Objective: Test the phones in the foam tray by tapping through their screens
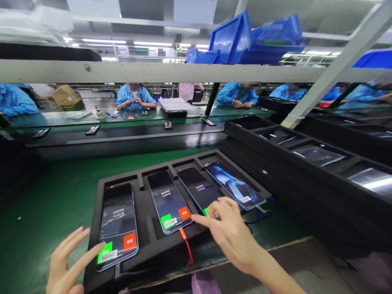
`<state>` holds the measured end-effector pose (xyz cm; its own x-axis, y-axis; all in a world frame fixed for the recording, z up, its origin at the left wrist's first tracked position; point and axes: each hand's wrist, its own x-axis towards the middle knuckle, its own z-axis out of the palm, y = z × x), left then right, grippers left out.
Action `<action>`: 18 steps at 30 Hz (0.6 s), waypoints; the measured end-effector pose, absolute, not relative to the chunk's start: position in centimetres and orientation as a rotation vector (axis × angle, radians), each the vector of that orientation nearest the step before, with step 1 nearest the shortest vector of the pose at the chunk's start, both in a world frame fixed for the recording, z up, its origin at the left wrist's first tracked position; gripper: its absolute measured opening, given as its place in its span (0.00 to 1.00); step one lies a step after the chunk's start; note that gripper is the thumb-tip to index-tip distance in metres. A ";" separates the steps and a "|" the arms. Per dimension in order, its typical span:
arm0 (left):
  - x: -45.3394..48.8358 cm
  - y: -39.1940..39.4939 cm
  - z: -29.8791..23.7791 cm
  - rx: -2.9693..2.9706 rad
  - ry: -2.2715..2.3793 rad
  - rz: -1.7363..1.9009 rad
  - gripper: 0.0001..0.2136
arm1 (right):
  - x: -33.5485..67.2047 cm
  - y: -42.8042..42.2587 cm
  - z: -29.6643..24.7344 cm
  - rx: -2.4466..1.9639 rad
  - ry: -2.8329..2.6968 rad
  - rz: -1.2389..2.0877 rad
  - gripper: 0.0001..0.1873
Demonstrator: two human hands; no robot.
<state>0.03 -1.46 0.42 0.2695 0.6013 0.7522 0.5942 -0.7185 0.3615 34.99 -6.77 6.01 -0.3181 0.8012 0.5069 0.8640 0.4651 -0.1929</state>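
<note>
A black foam tray [147,249] lies on the green mat and carries several phones side by side. My left hand [67,265] is open, its forefinger reaching the green square at the bottom of the leftmost phone [118,224]. My right hand [231,232] is open with spread fingers over the lower end of the third phone [200,190]; its forefinger points toward the bottom edge of the second phone [168,202]. The fourth phone [234,185] shows a blue picture. A red cable [186,245] runs out from under the second phone.
A stack of black foam trays [306,163] with more phones rises on the right. Behind runs a dark conveyor belt [122,141] carrying loose phones. Several people in blue coats sit across it. Blue bins [245,38] stand on a shelf overhead.
</note>
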 end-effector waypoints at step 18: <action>-0.6 -0.8 0.2 2.554 1.132 1.360 0.31 | 32.1 -3.2 5.8 -1.305 -2.222 -0.025 0.24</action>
<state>-0.56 -0.76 0.25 0.3517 0.6138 0.7068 0.5839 -0.7340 0.3469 32.05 -3.16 5.84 -0.3714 0.8003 0.4706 0.8109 0.5265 -0.2554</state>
